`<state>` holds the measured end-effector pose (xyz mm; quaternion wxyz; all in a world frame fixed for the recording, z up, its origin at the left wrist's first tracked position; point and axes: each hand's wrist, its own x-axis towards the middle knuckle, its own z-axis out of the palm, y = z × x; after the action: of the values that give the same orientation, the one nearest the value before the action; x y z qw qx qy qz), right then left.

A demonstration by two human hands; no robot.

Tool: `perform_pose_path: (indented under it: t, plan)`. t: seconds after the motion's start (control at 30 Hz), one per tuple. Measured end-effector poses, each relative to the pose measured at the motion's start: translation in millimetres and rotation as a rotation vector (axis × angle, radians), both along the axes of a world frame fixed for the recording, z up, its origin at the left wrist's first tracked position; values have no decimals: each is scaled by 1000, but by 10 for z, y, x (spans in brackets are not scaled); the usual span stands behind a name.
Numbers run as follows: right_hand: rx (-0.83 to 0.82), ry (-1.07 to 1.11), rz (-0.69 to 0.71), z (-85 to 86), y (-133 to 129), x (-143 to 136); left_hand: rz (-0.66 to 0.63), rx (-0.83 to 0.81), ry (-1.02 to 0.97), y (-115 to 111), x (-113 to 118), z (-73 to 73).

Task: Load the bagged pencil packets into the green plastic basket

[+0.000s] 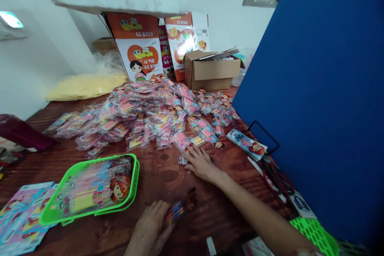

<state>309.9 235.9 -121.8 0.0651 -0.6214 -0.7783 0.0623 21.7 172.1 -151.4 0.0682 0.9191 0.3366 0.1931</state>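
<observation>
My left hand [151, 224] is closed around a small bundle of cartoon-printed stick packets [177, 211], held on edge just above the table and blurred. Further forward, my right hand [198, 164] reaches to the near edge of a heap of clear stick packets [150, 108]. Its fingers are stretched out over a packet [181, 160], which they partly cover. The heap's packets hold pink and yellow sticks. To the left of my hands stands a green plastic basket [136, 176] with a layer of the same packets inside.
Printed cards [27, 212] lie at the left, below a dark purple bottle [25, 132]. Behind the heap stand CC STICK cartons [138, 48] and an open cardboard box [214, 74]. A blue panel [315, 88] bounds the right, near a stack of cards [246, 144] and scissors [277, 182].
</observation>
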Motion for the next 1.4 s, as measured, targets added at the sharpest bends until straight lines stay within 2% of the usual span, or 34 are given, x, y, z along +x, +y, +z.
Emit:
perform_pose_path:
  t: [0.07,0.13,0.23,0.3,0.37,0.5,0.57,0.67,0.73,0.8,0.87,0.97,1.03,1.1,1.23,1.33,1.4]
  plan:
    - [-20,38,98,-96,-244,46,5,-43,10,-7,5,6]
    - [-10,51,66,-132,-447,235,10,-56,-20,-18,13,17]
    - [-33,-7,-143,-26,-539,585,18,-70,-72,-27,40,61]
    - [-17,-65,-285,107,-415,684,17,-130,-65,-23,66,112]
    - [31,-50,-327,228,-173,609,19,-165,-59,-14,87,166]
    - [-7,9,-94,310,302,127,49,-245,-7,-15,88,213]
    - [-32,-31,-33,267,333,-114,56,-269,-1,-27,75,200]
    - [-14,0,-38,158,88,-305,71,-266,-25,-45,72,179]
    - [-51,114,-119,109,-112,-296,84,-304,-14,-46,87,185]
    - [-130,250,-284,102,-200,-212,76,-327,-15,-38,105,204]
    - [-174,288,-455,125,-143,-110,63,-306,-30,-29,116,224]
    - [-159,128,-606,170,67,-44,59,-280,-30,-27,119,237]
    - [-180,34,-627,189,145,-89,57,-257,-32,-31,114,230]
    - [-186,30,-608,192,112,-178,51,-215,-45,-33,106,211]
    - [-117,116,-532,154,-197,-259,49,-239,-43,-33,88,180]
    - [-193,257,-536,122,-393,-73,59,-311,-28,-33,89,193]
    - [-194,419,-541,125,-401,128,75,-351,-13,-33,98,208]
